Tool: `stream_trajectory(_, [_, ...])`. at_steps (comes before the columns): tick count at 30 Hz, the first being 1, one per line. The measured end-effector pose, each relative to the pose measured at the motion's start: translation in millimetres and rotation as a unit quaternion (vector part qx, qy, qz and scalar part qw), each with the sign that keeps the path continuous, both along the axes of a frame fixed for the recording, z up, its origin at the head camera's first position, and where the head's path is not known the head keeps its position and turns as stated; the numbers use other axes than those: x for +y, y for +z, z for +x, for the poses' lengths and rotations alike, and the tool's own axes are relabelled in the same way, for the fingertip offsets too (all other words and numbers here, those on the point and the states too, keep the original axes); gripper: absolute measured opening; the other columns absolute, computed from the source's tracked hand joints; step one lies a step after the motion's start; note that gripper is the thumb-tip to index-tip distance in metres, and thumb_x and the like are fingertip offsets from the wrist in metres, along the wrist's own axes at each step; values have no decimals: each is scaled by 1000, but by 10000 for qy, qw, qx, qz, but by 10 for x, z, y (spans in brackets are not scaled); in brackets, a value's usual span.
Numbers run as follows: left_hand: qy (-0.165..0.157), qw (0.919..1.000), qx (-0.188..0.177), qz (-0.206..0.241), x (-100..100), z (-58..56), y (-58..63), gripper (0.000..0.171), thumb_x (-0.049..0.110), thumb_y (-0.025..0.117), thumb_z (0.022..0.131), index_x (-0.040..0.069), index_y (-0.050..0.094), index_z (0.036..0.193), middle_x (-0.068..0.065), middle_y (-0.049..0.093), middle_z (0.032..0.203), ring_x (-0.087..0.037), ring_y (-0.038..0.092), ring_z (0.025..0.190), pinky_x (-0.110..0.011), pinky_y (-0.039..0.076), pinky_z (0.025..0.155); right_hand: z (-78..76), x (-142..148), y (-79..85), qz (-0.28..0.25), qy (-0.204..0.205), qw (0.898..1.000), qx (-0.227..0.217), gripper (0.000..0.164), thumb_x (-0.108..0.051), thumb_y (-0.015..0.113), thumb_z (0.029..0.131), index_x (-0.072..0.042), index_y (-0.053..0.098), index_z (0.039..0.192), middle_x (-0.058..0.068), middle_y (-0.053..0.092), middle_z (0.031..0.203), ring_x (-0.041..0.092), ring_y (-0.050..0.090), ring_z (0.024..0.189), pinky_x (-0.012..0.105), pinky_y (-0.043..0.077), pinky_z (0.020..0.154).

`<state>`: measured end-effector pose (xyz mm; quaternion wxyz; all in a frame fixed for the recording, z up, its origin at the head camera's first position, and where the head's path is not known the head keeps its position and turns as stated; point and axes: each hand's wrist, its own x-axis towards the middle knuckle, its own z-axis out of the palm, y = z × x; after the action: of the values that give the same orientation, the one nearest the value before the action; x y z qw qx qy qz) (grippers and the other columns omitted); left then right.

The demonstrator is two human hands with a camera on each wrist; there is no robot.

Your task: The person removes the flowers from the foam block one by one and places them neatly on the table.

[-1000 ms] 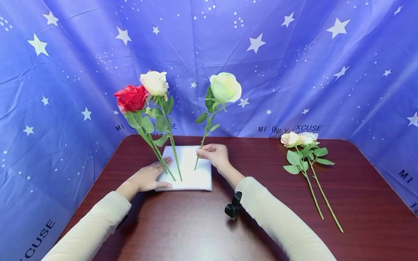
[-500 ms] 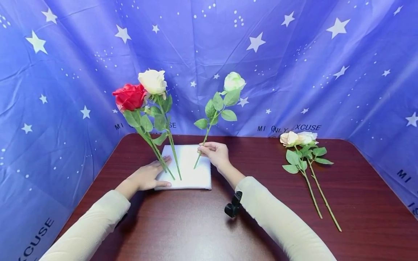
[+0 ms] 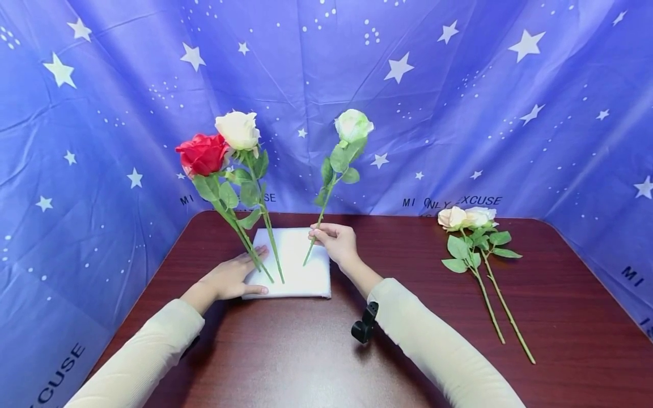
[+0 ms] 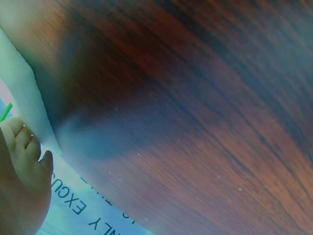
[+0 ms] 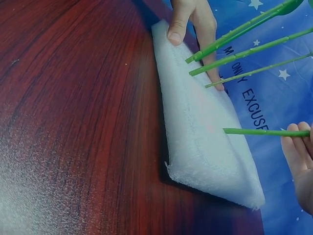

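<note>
And here the right hand (image 3: 336,241) pinches the pale green rose (image 3: 340,160) by its stem, lower end meeting the white foam block (image 3: 306,283), while the left hand (image 3: 229,278), thumb and fingers spread, rests on the block beside the leaning red rose (image 3: 204,154) and cream rose (image 3: 238,130)!

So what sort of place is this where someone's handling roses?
Probably a curtained-off tabletop recording setup: a starry blue backdrop hangs behind and on both sides of a reddish-brown table, and a small black device, perhaps a wrist camera, sits by the right sleeve. The wider room is out of view.
</note>
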<state>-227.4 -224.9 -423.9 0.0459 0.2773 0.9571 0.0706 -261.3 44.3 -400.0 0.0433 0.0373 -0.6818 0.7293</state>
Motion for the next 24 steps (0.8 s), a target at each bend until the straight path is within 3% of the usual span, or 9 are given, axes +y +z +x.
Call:
stream_trajectory(5, [9,10000,12,36,9,6,14,94,63,61,82,8,28,152,-14,29,158,-34,33,144,-49,35,114,3,7,50,-143,60,9998,139,19,7,69,82,15,69,99,32,69,96,3,69,65,31,61,72])
stream_trajectory(10, [-41,10000,76,25,0,13,4,94,64,59,82,6,30,151,-16,31,157,-35,35,143,-50,36,113,19,23,152,-239,194,9991,275,20,8,68,82,18,68,99,34,68,98,4,70,67,31,61,73])
stream_trajectory(19, [-79,9998,160,-10,-3,8,-5,94,62,61,82,4,30,150,-16,31,157,-36,35,142,-49,34,114,114,150,254,514,452,9968,409,22,2,69,84,15,69,101,32,70,95,9,72,68,31,61,71])
stream_trajectory(24, [-104,9997,188,-80,7,5,2,94,62,60,83,3,29,150,-16,30,157,-36,36,142,-48,34,114,158,256,273,682,635,9945,483,22,3,71,82,15,69,100,32,69,96,4,70,65,30,61,70])
